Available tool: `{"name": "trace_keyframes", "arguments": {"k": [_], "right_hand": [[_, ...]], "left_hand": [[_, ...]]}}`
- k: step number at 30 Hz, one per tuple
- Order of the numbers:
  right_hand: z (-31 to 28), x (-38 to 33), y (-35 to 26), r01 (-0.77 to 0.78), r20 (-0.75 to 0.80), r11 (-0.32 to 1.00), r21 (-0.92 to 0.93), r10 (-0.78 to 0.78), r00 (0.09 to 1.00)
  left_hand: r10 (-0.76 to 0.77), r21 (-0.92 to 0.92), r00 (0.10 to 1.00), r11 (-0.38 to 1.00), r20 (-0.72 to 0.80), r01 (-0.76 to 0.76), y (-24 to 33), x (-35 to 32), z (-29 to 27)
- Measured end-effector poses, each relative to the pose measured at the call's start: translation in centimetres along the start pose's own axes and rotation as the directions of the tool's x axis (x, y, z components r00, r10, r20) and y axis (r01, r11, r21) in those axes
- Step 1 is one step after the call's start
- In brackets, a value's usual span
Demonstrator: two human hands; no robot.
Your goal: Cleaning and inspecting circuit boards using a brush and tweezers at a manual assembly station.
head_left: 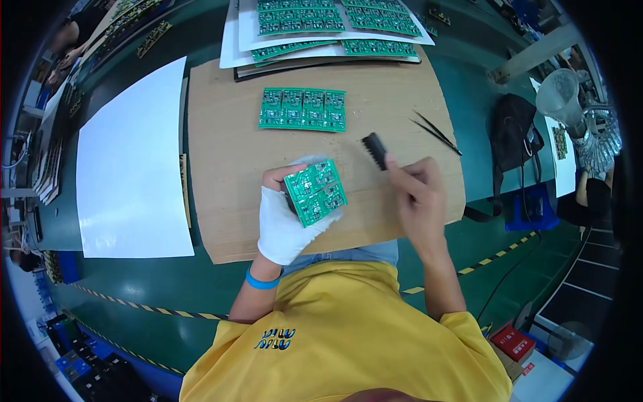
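Paper first: a big white sheet (130,167) lies flat on the green table (482,114), far left, just beside the brown work board (228,147). Left hand (288,214), in a white glove with a blue wristband (261,280), is closed around a small green circuit panel (315,191), holding it tilted over the board's near edge. Another green panel (303,109) lies flat further back, with stacked trays of boards (328,27) behind it. Right hand (418,194) is bare and clamped on a black brush (375,150), bristle end up, just right of the held panel, not touching it. Black tweezers (437,132) lie on the board's right side.
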State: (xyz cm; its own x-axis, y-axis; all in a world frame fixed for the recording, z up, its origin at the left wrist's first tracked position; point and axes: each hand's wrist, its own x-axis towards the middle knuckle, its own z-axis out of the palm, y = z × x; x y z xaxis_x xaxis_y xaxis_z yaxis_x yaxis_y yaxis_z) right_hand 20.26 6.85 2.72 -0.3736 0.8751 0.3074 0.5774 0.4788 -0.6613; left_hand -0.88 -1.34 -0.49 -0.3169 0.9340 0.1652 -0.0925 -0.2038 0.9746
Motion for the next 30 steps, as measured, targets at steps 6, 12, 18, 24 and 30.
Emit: {"name": "trace_keyframes", "arguments": {"k": [6,12,18,24,30], "right_hand": [[-0.8,-0.6,1.9,0.122,-0.118,0.973,-0.197,-0.147,0.982],[1.1,-0.2,-1.9,0.236,-0.051,0.962,0.140,-0.231,0.972],[3.5,2.6,-2.0,0.665,0.034,0.731,0.152,-0.676,0.736],[4.2,0.6,-1.0,0.052,0.147,0.789,0.612,-0.178,0.973],[4.3,0.6,-1.1,-0.413,0.410,0.288,0.864,0.071,0.909]], "left_hand": [[-0.148,-0.192,0.989,0.970,0.028,0.151,1.3,0.3,-0.3],[-0.146,-0.217,0.988,0.964,0.048,0.153,1.1,0.4,-0.8],[-0.196,-0.233,0.975,0.948,0.104,0.216,1.2,0.1,-1.5],[-0.176,-0.464,0.965,0.850,0.197,0.249,-0.1,0.1,-1.9],[-0.215,-0.375,0.969,0.894,0.121,0.246,-0.4,0.0,-1.5]]}}
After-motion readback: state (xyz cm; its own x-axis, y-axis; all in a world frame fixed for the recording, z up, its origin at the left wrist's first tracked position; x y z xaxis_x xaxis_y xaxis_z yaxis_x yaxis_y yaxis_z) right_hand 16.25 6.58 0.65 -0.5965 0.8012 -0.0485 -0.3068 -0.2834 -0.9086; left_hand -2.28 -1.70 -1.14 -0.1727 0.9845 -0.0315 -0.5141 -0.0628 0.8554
